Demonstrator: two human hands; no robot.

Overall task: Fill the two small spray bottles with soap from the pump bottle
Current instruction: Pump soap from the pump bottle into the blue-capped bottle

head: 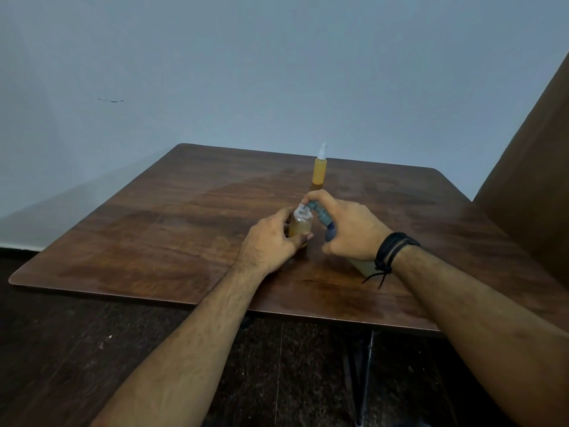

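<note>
A capped spray bottle stands on the wooden table.

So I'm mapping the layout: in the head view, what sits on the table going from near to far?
Near to far: the open spray bottle gripped by the left hand, with the pump bottle's nozzle under the right hand beside it → capped spray bottle, filled amber.

Pale blue-grey wall; dark wood table; dark floor; brown panel at right.
</note>
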